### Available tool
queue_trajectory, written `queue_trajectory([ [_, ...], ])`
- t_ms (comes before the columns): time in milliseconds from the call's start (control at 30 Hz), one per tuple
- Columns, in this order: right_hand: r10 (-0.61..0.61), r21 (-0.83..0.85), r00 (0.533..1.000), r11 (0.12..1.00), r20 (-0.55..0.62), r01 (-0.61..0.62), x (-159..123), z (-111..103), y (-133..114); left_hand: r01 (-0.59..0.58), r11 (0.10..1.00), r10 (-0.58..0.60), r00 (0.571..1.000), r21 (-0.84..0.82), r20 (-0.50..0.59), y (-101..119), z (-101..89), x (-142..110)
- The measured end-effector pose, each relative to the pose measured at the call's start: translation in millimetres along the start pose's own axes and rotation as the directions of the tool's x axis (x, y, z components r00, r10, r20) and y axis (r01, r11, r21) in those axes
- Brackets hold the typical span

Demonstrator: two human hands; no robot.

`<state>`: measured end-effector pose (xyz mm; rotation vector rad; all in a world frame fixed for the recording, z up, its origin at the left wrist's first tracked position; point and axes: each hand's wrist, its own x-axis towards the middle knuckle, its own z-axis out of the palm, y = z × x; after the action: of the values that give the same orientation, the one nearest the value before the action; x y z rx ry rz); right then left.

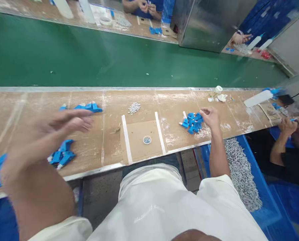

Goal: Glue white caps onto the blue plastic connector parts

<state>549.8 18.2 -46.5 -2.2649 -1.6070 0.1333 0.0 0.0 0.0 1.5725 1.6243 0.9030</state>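
Observation:
My right hand [210, 117] reaches into a pile of small blue plastic parts [192, 122] on the brown worktop [89, 144], its fingers curled over the pile's right side. What they hold, if anything, is hidden. My left hand [66, 123] hovers blurred above the bench at the left, fingers stretched out, with nothing visible in it. It is between a row of blue parts [87, 107] and another blue heap [62, 154]. A small round dish [147, 140] sits on a taped cardboard square [143, 139] in front of me.
A green conveyor belt [139, 60] runs behind the bench. Small grey pieces [134, 107] lie near the cardboard. A white bottle [258, 98] and white scraps [218, 95] lie at the right. A blue bin of grey pieces [242, 174] stands below. Other people's hands [291, 125] work nearby.

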Motion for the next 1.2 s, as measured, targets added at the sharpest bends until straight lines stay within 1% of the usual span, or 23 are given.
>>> queue_trajectory([
  [33, -0.012, -0.005, 0.999, 1.000, 0.030, 0.013, 1.9, 5.8, -5.9, -0.008, 1.000, 0.012, 0.989, -0.028, 0.145, 8.8, 9.3, -7.3],
  [67, -0.021, -0.011, 0.998, 1.000, 0.055, 0.022, 3.6, 11.5, -11.8, -0.017, 0.998, 0.031, 0.962, -0.054, 0.272, 17.2, 18.4, -14.0],
  [100, -0.026, -0.018, 0.997, 0.999, 0.077, 0.027, 4.9, 16.9, -17.5, -0.026, 0.996, 0.054, 0.924, -0.080, 0.378, 24.7, 27.1, -20.0],
  [167, -0.021, -0.036, 0.993, 0.999, 0.115, 0.025, 6.7, 26.2, -27.6, -0.051, 0.990, 0.112, 0.835, -0.128, 0.539, 35.7, 42.5, -29.0],
  [233, -0.003, -0.055, 0.992, 0.998, 0.129, 0.010, 8.2, 32.3, -34.9, -0.083, 0.982, 0.173, 0.762, -0.170, 0.624, 41.0, 54.1, -34.4],
  [267, 0.005, -0.058, 0.993, 0.998, 0.122, 0.002, 9.1, 33.8, -37.0, -0.095, 0.978, 0.192, 0.741, -0.183, 0.644, 41.8, 58.5, -36.3],
  [333, 0.018, -0.061, 0.995, 0.998, 0.102, -0.012, 11.7, 33.8, -38.2, -0.099, 0.975, 0.208, 0.721, -0.199, 0.661, 41.4, 65.5, -39.8],
  [433, 0.061, 0.000, 0.998, 0.998, 0.018, -0.061, 13.0, 28.3, -36.5, -0.056, 0.967, 0.209, 0.734, -0.249, 0.646, 39.3, 77.1, -46.4],
  [500, 0.072, 0.187, 0.995, 0.981, -0.075, -0.057, 5.4, 23.1, -38.9, 0.001, 0.941, 0.224, 0.748, -0.338, 0.625, 39.2, 90.0, -51.6],
  [533, 0.049, 0.311, 0.990, 0.950, -0.132, -0.006, -2.6, 20.5, -42.8, 0.044, 0.916, 0.232, 0.751, -0.398, 0.618, 40.1, 98.3, -53.9],
  [600, -0.072, 0.496, 0.959, 0.844, -0.275, 0.206, -27.6, 15.3, -57.0, 0.146, 0.838, 0.249, 0.755, -0.526, 0.607, 44.2, 117.4, -56.5],
  [633, -0.161, 0.517, 0.915, 0.783, -0.369, 0.346, -43.6, 12.6, -66.8, 0.193, 0.792, 0.255, 0.758, -0.580, 0.600, 47.5, 126.9, -56.5],
  [667, -0.251, 0.483, 0.853, 0.735, -0.458, 0.476, -60.7, 9.8, -77.9, 0.229, 0.748, 0.257, 0.765, -0.623, 0.590, 51.3, 135.6, -55.5],
  [700, -0.324, 0.414, 0.774, 0.699, -0.544, 0.583, -77.7, 6.9, -89.4, 0.250, 0.712, 0.258, 0.776, -0.656, 0.575, 55.4, 143.0, -53.5],
  [733, -0.399, 0.329, 0.696, 0.669, -0.597, 0.666, -93.4, 3.9, -100.6, 0.260, 0.683, 0.260, 0.786, -0.682, 0.561, 59.5, 148.8, -51.0],
  [800, -0.531, 0.200, 0.573, 0.600, -0.624, 0.774, -117.8, -1.2, -119.8, 0.268, 0.645, 0.269, 0.797, -0.716, 0.540, 66.7, 156.2, -45.3],
  [867, -0.613, 0.147, 0.494, 0.527, -0.616, 0.837, -130.7, -3.4, -132.9, 0.258, 0.621, 0.286, 0.805, -0.740, 0.520, 71.2, 160.3, -41.2],
  [933, -0.664, 0.118, 0.440, 0.472, -0.605, 0.874, -135.0, -2.0, -140.2, 0.236, 0.613, 0.283, 0.825, -0.754, 0.489, 72.6, 164.6, -40.0],
  [1067, -0.795, 0.010, 0.314, 0.362, -0.520, 0.932, -137.2, 6.1, -143.8, 0.228, 0.606, 0.189, 0.890, -0.763, 0.415, 66.9, 175.8, -42.4],
  [1100, -0.814, 0.020, 0.298, 0.332, -0.499, 0.943, -137.9, 8.3, -143.1, 0.233, 0.597, 0.167, 0.900, -0.768, 0.403, 63.8, 177.2, -42.6],
  [1133, -0.813, 0.056, 0.306, 0.322, -0.495, 0.945, -138.1, 10.7, -141.9, 0.238, 0.584, 0.150, 0.908, -0.776, 0.391, 60.1, 177.4, -42.3],
  [1167, -0.787, 0.114, 0.349, 0.341, -0.509, 0.933, -137.8, 13.6, -140.1, 0.242, 0.564, 0.136, 0.916, -0.790, 0.378, 55.7, 176.1, -41.3],
  [1200, -0.734, 0.191, 0.428, 0.389, -0.527, 0.901, -136.6, 17.3, -138.1, 0.244, 0.536, 0.122, 0.925, -0.808, 0.360, 50.7, 173.4, -39.8],
])
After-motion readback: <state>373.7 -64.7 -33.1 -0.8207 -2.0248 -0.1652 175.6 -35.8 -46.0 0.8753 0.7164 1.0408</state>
